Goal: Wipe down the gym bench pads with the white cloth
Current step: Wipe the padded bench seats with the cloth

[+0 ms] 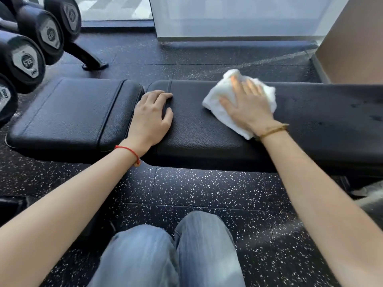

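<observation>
Flat and open, my right hand [246, 104] presses the white cloth [219, 112] onto the long back pad [310, 125], fingers spread over the bunched fabric and blurred with motion. Nearer the gap between the cushions, my left hand [152, 117] rests palm-down with fingers loosely curled at the end of that same pad, holding nothing, just bracing me. Beside it lies the shorter seat pad [68, 117], apart from the cloth. To wipe well, I should keep the palm weight even, work in overlapping passes across the pad's width, and carry on toward the dull marks I see farther right. Beyond the bench sit racked dumbbells [27, 59] and speckled rubber floor [186, 59].
</observation>
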### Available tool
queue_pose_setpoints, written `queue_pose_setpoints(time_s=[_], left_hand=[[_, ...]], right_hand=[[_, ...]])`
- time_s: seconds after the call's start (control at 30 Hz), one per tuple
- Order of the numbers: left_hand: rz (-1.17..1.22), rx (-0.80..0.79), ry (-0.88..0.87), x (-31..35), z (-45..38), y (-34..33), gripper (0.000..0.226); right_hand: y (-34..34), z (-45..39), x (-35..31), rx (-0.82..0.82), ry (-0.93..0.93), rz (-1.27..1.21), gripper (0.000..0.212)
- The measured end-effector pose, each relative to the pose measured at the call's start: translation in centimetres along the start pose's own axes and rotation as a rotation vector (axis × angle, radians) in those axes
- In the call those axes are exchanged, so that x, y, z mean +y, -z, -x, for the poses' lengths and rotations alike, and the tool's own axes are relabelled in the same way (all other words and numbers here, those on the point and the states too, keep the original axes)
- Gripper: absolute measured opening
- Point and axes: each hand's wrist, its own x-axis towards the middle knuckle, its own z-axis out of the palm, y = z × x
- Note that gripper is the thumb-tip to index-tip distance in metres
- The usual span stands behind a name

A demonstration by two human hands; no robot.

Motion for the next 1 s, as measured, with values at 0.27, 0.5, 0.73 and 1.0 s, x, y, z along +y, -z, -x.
queue_pose_setpoints(time_s=[0.27, 0.5, 0.73, 1.0], left_hand=[[0.022, -0.006, -0.017, -0.8, 0.1, 0.0, 0.043], [0.024, -0.016, 0.013, -0.9, 0.3, -0.2, 0.044], [-0.002, -0.045, -0.002, -0.9, 0.1, -0.8, 0.047], [0.004, -0.044, -0.012, -1.4, 0.2, -0.5, 0.047]], right_hand=[[-1.1, 9.6, -2.5, 0.081, 0.312, -0.073, 0.077], [-1.1, 11.0, 0.4, 0.182, 0.420, 0.031, 0.078], [-4.5, 11.5, -5.4, 0.435, 0.464, 0.244, 0.079], [-4.0, 13.3, 1.7, 0.588, 0.437, 0.230, 0.077]])
